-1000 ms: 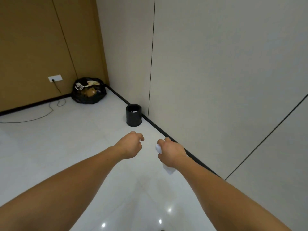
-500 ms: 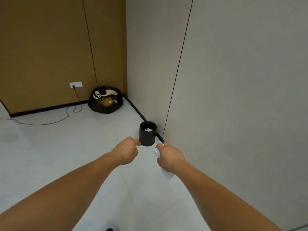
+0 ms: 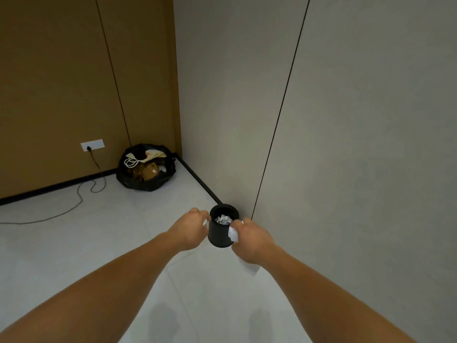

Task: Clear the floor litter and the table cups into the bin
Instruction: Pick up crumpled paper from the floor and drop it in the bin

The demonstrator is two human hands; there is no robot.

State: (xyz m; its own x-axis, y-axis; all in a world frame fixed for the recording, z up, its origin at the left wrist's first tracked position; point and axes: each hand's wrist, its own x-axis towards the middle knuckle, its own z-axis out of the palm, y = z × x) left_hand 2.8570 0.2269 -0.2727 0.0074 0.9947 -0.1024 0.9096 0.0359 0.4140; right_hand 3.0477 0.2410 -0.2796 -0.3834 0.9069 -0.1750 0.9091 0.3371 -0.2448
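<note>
Over the last second the small black bin has come from well ahead to right between the hands, so the walk-up is done and the drop is what remains. It stands at the right edge of the floor, against the black skirting, with crumpled white paper already inside.

The right grip is curled round a white paper scrap, just beside the rim, with one end poking out near the bin's mouth and the other hanging below the wrist. The left grip is curled too, close to the opposite side of the rim. A sliver of white shows at its fingertips, but whether it pinches litter I cannot tell.

The floor is pale, glossy tile. In its far corner sits a black rubbish bag stuffed with paper bags. A cable trails along the far edge from a wall socket in the brown panelling, while grey panels line the right side. No cups or bench are in view — that part of the job looks still to come.
</note>
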